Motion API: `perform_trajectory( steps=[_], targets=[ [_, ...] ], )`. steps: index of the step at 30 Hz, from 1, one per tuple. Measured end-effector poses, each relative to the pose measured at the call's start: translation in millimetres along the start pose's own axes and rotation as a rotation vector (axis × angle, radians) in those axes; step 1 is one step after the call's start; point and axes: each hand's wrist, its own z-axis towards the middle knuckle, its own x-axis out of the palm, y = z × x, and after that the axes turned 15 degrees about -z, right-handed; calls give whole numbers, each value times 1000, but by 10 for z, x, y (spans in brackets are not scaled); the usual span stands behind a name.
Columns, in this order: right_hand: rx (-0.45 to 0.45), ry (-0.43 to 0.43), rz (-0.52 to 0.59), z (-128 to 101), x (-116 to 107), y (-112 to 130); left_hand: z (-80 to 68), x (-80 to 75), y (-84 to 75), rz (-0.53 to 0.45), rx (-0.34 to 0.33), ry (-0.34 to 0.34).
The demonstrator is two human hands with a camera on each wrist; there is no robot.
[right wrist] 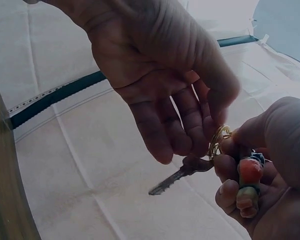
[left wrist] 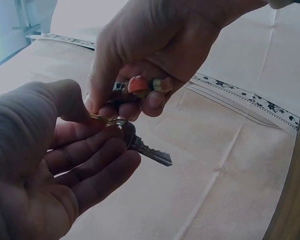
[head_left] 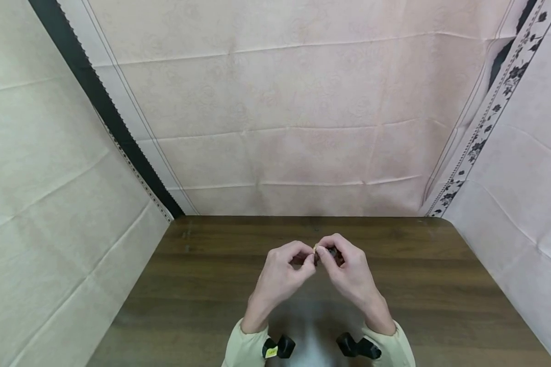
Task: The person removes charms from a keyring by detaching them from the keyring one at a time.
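Nearest the person, two pale sleeve cuffs (head_left: pixel 243 346) are showing at the near edge of the dark wooden table (head_left: pixel 441 285), with black wrist mounts just inside them.

Above the middle of the table, toward its far edge, both hands are meeting in the air. The left hand (head_left: pixel 282 272) is pinching a thin gold key ring (right wrist: pixel 219 140) between thumb and forefinger, while its other fingers (left wrist: pixel 97 172) are lying loosely extended, only slightly curled. The right hand (head_left: pixel 346 270) is curling its fingers round a small orange and green charm (left wrist: pixel 147 85) and is also gripping the ring with its fingertips, just beside the left thumb. A silver key (left wrist: pixel 147 149) is hanging from the ring, its blade pointing down and away below the left fingers; it seems to be touching neither palm, though the wrist views are dim. Ring, charm and key are all being held clear of the tabletop.

Beyond the far edge of the table a creased pinkish cloth backdrop (head_left: pixel 294 102) is hanging, with a dark band (head_left: pixel 96 97) at its left and a floral-printed border (head_left: pixel 491 117) at its right.
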Motion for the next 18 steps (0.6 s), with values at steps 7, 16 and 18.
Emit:
perform_trajectory(
  steps=[7,16,18],
  targets=[
    [-11,6,-2,4,29,-29,3,6,4,33,-25,-23],
    [-15,29,1,-8,34,-54,-5,9,14,21,-84,-28],
    [-19,38,6,3,31,-53,-1,5,4,7,-103,-33]
  ],
)
